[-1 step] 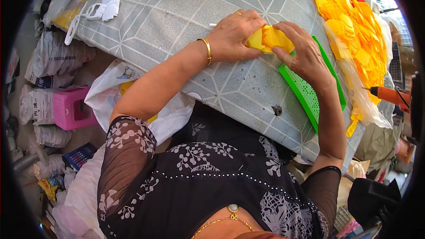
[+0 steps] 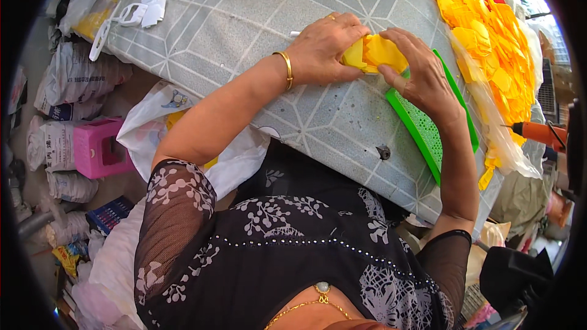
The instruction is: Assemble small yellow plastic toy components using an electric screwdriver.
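Note:
Both of my hands meet over a small stack of yellow plastic pieces [image 2: 376,54] on the table's grey patterned cover [image 2: 244,30]. My left hand [image 2: 324,49], with a gold bangle at the wrist, grips the stack from the left. My right hand [image 2: 422,76] closes on it from the right, fingers curled over its top edge. Just under my right hand lies a green perforated tray [image 2: 428,131], partly hidden by my wrist.
A big heap of yellow pieces [image 2: 495,43] on clear plastic fills the table's right side. An orange tool [image 2: 538,133] lies beyond it. Left of the table sit a pink plastic box [image 2: 101,146], a white bag [image 2: 159,128] and stuffed sacks [image 2: 79,79].

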A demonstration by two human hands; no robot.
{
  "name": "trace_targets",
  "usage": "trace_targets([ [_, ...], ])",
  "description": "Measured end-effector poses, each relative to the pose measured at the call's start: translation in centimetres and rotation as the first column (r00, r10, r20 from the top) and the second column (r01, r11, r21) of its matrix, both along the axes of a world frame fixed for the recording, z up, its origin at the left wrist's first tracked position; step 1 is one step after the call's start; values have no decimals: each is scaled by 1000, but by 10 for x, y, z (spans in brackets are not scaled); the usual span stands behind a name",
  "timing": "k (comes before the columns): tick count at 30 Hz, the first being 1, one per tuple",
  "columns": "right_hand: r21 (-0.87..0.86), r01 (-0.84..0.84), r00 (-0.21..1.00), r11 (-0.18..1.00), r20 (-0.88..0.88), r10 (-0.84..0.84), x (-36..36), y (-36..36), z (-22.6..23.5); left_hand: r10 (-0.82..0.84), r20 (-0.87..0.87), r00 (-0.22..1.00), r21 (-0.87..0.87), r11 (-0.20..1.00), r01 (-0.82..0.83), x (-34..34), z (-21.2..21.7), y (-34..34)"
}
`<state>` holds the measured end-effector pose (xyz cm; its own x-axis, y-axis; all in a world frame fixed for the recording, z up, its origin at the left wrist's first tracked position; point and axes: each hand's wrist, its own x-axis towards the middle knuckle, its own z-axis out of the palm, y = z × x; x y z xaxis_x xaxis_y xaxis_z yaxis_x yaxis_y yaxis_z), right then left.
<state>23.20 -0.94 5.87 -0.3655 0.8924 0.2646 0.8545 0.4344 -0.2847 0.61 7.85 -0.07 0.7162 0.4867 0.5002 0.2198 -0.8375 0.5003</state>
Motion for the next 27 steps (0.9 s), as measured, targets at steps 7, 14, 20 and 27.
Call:
trace_targets([
  [7, 0, -167, 986, 986, 12, 167, 3, -3, 1, -71, 8, 997, -94, 993, 71, -9, 4, 3],
  [14, -2, -217, 976, 976, 35, 217, 6, -1, 3, -102, 23, 994, -106, 989, 104, -6, 7, 4],
  [20, -16, -256, 967, 967, -9, 256, 9, 2, 0, -115, 56, 992, -119, 986, 120, -6, 2, 5],
  [27, -23, -265, 964, 964, -23, 265, 9, 0, -2, -147, 51, 988, -149, 977, 153, -6, 2, 6],
])
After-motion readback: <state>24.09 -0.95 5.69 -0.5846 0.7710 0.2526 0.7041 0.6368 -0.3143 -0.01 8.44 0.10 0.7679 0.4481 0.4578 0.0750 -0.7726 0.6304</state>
